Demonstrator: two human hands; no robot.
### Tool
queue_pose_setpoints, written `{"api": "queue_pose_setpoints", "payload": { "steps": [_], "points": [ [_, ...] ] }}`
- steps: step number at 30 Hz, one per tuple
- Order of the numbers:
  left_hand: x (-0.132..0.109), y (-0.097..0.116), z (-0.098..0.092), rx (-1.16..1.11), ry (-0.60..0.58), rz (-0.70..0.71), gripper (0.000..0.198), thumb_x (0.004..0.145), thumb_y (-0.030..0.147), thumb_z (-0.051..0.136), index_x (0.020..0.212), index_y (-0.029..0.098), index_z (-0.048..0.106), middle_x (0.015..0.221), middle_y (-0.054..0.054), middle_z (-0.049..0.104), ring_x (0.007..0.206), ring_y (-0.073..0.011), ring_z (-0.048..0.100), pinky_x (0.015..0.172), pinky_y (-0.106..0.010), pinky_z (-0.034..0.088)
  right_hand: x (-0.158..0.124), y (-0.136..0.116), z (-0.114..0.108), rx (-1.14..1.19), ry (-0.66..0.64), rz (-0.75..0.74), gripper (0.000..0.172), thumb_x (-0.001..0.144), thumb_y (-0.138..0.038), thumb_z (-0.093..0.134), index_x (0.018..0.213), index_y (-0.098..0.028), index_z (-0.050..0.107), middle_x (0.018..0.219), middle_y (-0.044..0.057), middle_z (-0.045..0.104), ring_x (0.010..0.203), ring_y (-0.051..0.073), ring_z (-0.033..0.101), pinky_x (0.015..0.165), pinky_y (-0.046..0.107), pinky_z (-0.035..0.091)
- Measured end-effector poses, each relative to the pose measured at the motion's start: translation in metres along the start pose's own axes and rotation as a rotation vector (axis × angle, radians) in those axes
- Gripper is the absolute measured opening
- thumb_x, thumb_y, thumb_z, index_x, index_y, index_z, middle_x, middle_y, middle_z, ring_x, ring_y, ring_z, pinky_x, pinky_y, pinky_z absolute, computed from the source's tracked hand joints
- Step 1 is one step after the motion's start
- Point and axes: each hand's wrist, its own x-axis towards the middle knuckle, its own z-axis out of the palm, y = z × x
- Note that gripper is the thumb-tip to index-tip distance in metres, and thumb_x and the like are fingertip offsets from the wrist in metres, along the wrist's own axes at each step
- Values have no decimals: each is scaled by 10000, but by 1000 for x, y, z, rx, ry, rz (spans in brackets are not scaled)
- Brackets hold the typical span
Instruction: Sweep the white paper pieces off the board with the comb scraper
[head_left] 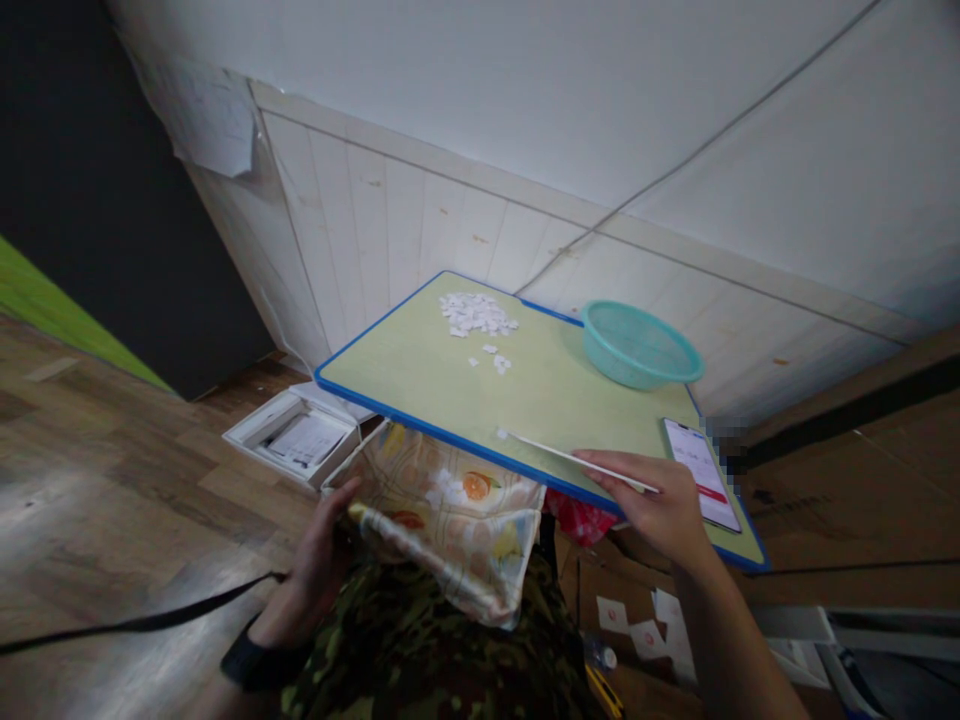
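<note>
My right hand is closed on a thin white stick over the front edge of the green table. The stick's far end is beside a small white paper piece. My left hand holds the left side of a fruit-patterned cloth tray under the table's front edge. More white pieces lie in that tray. A heap of small white paper pieces sits near the table's back left, with a few loose ones in front of it.
A turquoise basin stands at the table's back right, and a phone lies at the right edge. An open white box is at the lower left. A white wall rises behind. Papers lie at the lower right.
</note>
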Motion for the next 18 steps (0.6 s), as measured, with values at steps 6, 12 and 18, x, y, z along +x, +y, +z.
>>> {"api": "queue_pose_setpoints", "payload": {
  "steps": [6,12,18],
  "points": [
    [3,-1,-4,15,-67,-57,191,779,340,653,783,154,697,567,-40,703,530,-242,668,512,-350,553,-14,-26,7,98,-50,-41,330,823,-157,636,1079,-343,727,1028,-5,741,899,240,726,779,375,616],
    [-5,3,2,-17,-109,-62,248,787,304,651,938,126,734,822,-108,790,711,-309,731,641,-422,595,-8,-32,7,-16,115,23,221,814,-183,668,960,-318,763,934,-1,759,787,234,738,713,344,618],
    [-3,0,-1,-20,-68,-19,191,742,280,694,855,129,726,636,-45,744,572,-250,699,535,-347,571,-12,-29,5,-129,127,-76,216,806,-157,668,977,-254,757,909,15,767,751,218,740,671,295,604]
  ]
}}
